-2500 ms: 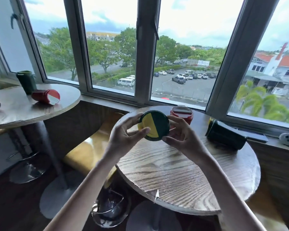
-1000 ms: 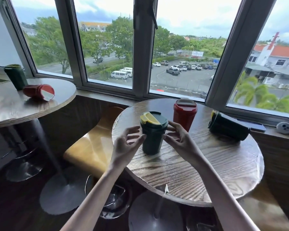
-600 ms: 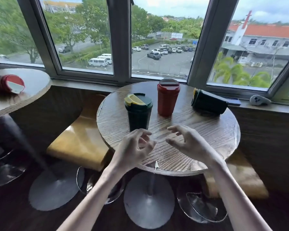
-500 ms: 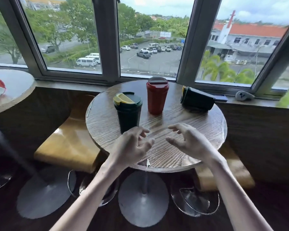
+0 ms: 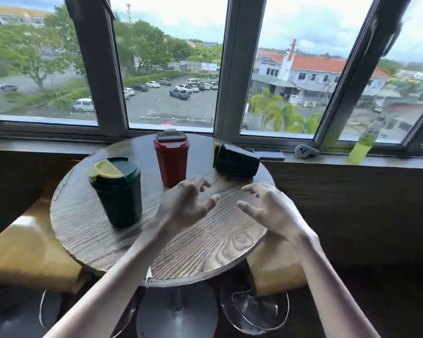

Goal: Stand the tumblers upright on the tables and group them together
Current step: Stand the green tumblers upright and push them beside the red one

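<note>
Tumblers, 3 of them, sit on the round wood-grain desk point(image 5: 88, 215) by the window. L to R: dark green tumbler point(image 5: 119, 193) w/ green lid and yellow flap stands upright near the desk's left edge, a bit motion-blurred. Red tumbler point(image 5: 172, 161) stands upright further back, toward the window, apart from the green one, lid on. Right of it, well clear, a second dark green tumbler point(image 5: 236, 162) lies on its side at the back-right edge of the desk, lid end w/ a sliver of yellow pointing left toward the red one, base pointing right.

Hands are over the desk's middle-right area, in front of the red and the tipped tumbler, neither touching anything. Left hand point(image 5: 188, 206): fingers spread and curled, palm facing right, empty; fingertips near the red tumbler's base but apart from it. Right hand point(image 5: 269, 211): also empty, fingers splayed and bent, palm facing left, just in front of the lying tumbler, not in contact. The two palms face each other w/ a gap between.

Yellow-tan seats point(image 5: 27, 254) flank the desk below, left and right. On the window ledge at right: a dark flat item point(image 5: 270, 154), a small grey device point(image 5: 305, 151), and a blurred green bottle point(image 5: 362, 147) further right.
</note>
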Available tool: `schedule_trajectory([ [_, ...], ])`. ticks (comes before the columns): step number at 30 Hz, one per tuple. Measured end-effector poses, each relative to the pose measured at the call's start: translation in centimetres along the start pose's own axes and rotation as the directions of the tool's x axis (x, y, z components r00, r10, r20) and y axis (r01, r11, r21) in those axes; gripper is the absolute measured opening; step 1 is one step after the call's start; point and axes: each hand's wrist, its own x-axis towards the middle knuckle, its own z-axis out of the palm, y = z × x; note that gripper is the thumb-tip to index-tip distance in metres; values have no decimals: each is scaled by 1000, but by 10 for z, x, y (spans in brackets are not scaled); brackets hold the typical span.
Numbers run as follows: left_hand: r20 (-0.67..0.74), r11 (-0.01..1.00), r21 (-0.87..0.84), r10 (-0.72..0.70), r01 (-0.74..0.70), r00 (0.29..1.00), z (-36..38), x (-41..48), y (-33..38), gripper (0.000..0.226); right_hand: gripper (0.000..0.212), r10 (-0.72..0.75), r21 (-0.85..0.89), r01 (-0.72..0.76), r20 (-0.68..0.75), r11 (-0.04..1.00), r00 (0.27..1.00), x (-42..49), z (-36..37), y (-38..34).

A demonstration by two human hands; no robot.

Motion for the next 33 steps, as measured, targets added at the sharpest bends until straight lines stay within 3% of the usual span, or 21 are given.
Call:
schedule_trajectory([
  [6,-75,989,86,-111,117,991,39,58,7,46,46,-47,64,49,-30,997,998,73,-15,56],
  [11,-101,940,-82,-338,330,936,69,92,4,60,44,-134,108,132,10,985,991,144,-12,89],
  [14,-107,868,-178,-485,463,868,82,108,4,67,44,-171,226,141,115,964,979,184,-6,98],
  [18,-95,812,-213,-570,543,816,90,119,0,70,49,-221,331,102,344,938,913,220,3,99],
  [20,-92,786,-266,-597,558,797,93,122,-1,66,48,-238,354,80,430,932,871,230,8,101],
  [23,-103,773,-333,-600,541,793,96,127,-3,56,41,-278,404,84,450,911,849,237,12,104],
  [29,-192,782,-408,-578,471,793,106,133,1,52,43,-289,506,79,351,859,891,236,20,111],
  [33,-305,795,-482,-546,368,780,101,143,8,49,39,-271,657,45,248,753,930,232,16,109],
])
